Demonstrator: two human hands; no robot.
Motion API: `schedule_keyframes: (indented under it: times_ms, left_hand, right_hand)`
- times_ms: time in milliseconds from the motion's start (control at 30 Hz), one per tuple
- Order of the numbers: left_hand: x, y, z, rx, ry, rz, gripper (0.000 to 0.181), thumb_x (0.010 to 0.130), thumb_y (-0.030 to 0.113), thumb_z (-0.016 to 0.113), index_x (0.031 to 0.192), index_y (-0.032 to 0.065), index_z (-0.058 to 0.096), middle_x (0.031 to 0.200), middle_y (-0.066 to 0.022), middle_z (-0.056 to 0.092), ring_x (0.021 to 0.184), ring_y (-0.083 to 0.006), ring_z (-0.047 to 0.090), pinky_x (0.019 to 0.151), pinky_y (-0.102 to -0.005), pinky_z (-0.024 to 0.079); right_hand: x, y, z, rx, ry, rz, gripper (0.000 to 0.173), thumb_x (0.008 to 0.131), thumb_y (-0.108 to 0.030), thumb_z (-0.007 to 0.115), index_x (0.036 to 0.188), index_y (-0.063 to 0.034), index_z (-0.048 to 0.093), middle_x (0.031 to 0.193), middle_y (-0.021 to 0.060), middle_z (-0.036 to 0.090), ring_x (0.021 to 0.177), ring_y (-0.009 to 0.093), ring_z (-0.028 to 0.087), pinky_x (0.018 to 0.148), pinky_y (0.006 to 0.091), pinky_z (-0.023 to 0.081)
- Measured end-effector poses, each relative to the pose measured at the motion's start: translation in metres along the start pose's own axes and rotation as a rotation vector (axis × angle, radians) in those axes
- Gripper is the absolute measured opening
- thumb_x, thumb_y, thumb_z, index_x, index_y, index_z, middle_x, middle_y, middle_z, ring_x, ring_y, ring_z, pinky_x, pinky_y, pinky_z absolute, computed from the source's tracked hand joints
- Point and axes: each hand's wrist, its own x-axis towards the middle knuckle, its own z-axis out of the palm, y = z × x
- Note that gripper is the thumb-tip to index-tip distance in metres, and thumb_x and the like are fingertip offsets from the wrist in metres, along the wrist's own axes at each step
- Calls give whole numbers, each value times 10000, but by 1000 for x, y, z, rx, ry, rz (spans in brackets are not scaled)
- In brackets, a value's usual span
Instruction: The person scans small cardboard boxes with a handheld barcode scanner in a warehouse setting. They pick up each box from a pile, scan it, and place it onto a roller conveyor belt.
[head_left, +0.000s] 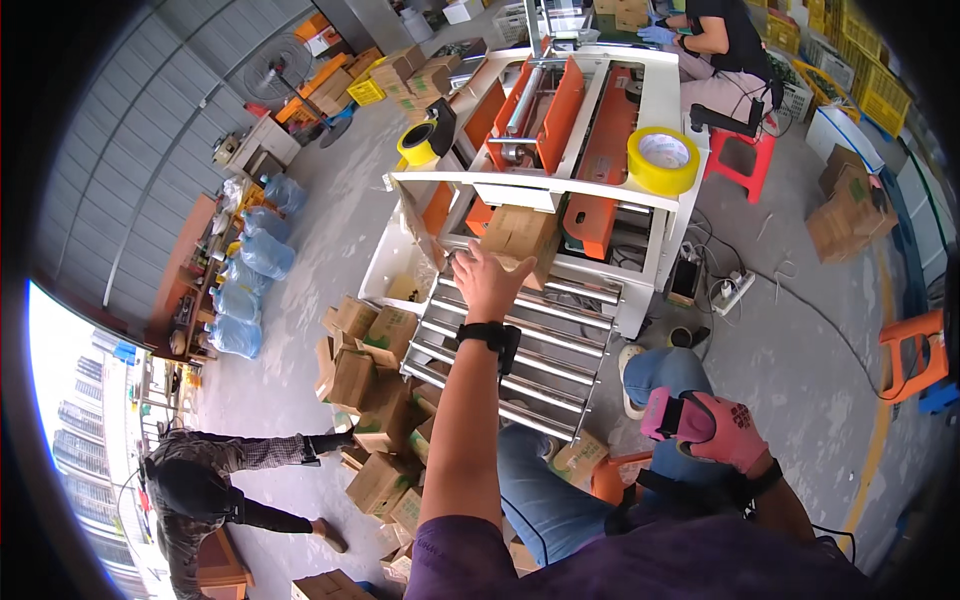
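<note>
My left hand, bare with a black band at the wrist, reaches forward with fingers and thumb spread. Just beyond it a cardboard box sits at the mouth of a carton sealing machine. Whether the fingertips touch the box I cannot tell. Below the hand runs a metal roller conveyor. My right hand, in a pink glove, is above my knee, closed around a pink and black handheld tool whose exact kind is unclear.
Cardboard boxes are heaped left of the rollers, where a person bends towards them. Yellow tape rolls sit on the machine. Another person works behind it. A power strip and cables lie at right.
</note>
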Motion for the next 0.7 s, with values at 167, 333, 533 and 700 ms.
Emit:
schedule_keyframes:
  times_ms: [167,333,533,700]
  left_hand:
    - [32,3,8,101,-228,34,1173,602,571,751,1437,1,156,1313,-312,362,1261,-438,344,1051,-491,258]
    - [-46,29,10,198,-208,-105,1154,622,512,738,1461,54,91,1176,-322,410,1092,-436,425,921,-522,325]
    - [-176,46,-11,111,-217,-156,1167,631,488,736,1455,-2,71,1211,-307,355,1085,-415,381,912,-515,303]
    - [-186,19,-35,-489,10,24,605,885,416,589,1225,-75,492,1122,-258,538,1072,-333,530,867,-436,424]
  right_hand:
    - [20,-12,-25,71,125,-83,684,594,-271,749,1219,-96,532,1008,163,621,902,353,611,788,405,497]
    - [46,-14,-31,272,215,-203,731,574,-177,741,1248,-24,505,1067,176,617,954,336,617,834,362,486]
    - [74,-55,-29,477,170,-278,804,537,-140,750,1276,9,472,1094,143,612,999,204,592,921,317,422]
    - [81,-69,-14,507,106,-359,803,535,-140,745,1278,6,475,1123,151,606,1032,246,595,950,323,413]
